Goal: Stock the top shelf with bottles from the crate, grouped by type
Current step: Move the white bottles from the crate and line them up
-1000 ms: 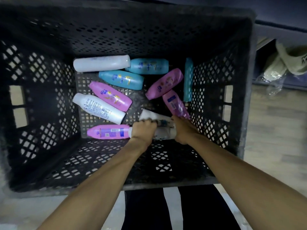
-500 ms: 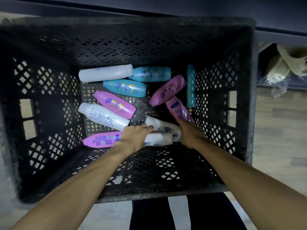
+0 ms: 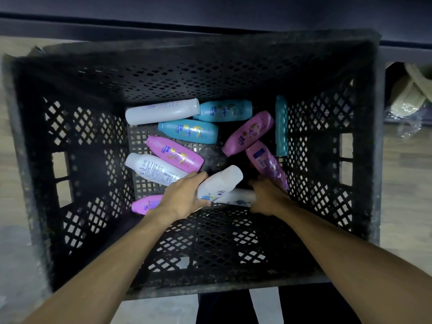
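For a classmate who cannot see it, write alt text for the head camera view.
Two bare hands reach into a black crate: the left hand grips a white bottle, the right hand rests on another white bottle. Pink, blue and white bottles lie scattered around them.

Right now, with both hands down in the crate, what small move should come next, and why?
Probably lift the left hand straight up: it already grips a white bottle, tilted clear of its neighbours. The right hand only rests on another white bottle.

Pale wood-look floor (image 3: 406,174) shows at the right and left edges; a dark shelf edge (image 3: 140,26) crosses the top; light is dim; crumpled plastic wrap (image 3: 404,108) lies upper right.
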